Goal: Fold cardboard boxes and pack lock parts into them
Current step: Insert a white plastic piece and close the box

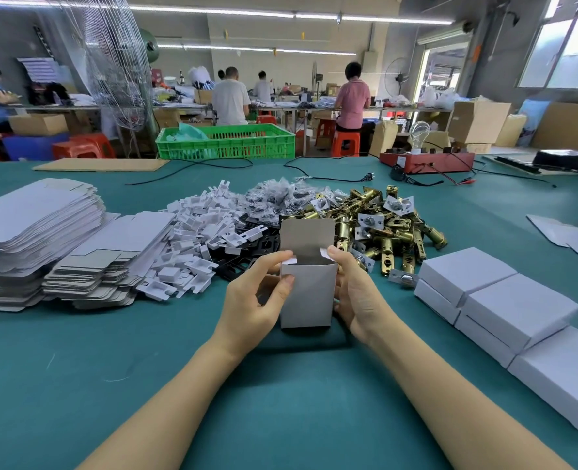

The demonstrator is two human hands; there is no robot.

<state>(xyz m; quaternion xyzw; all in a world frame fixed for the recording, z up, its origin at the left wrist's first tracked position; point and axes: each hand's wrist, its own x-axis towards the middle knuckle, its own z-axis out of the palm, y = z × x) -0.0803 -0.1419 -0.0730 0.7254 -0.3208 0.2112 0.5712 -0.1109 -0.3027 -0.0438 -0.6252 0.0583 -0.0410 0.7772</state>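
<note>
a small grey cardboard box [307,293] stands upright on the green tabletop [280,401], near its middle, with its top open and the lid flap sticking straight up at the back. both hands are clamped on it from either side: the left hand [257,300] grips the left wall with its thumb on the front face and fingers reaching the top left edge, and the right hand [355,293] holds the right wall with fingers at the top right flap. just behind the box lies a heap of brass lock latches [382,225], with bagged small parts [274,198], white plastic pieces [199,239] and black plates [240,252] to its left. stacks of flat box blanks [43,232] sit at far left. closed white boxes [504,300] lie in a row at right.
</note>
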